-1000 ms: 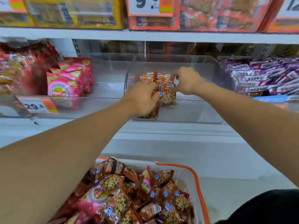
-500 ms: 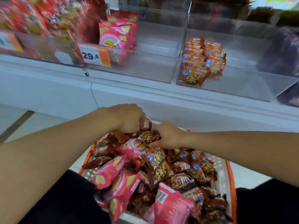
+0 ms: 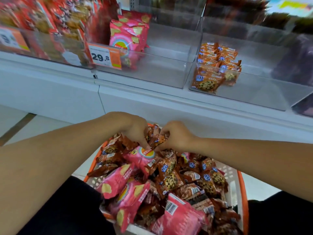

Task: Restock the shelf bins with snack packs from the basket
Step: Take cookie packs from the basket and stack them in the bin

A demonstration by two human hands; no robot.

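**Gathering cookie packs at the basket's far rim**

I have both hands at mid-frame, meeting over the basket (image 3: 236,182). My left hand (image 3: 133,128) and right hand (image 3: 176,136) curl their fingers around brown cookie packs (image 3: 156,137), bunching several for one trip, I judge. Their bin (image 3: 237,92), right of centre above, holds only a short row, so there is room. Pink chip packs (image 3: 118,180) lie mixed in below.
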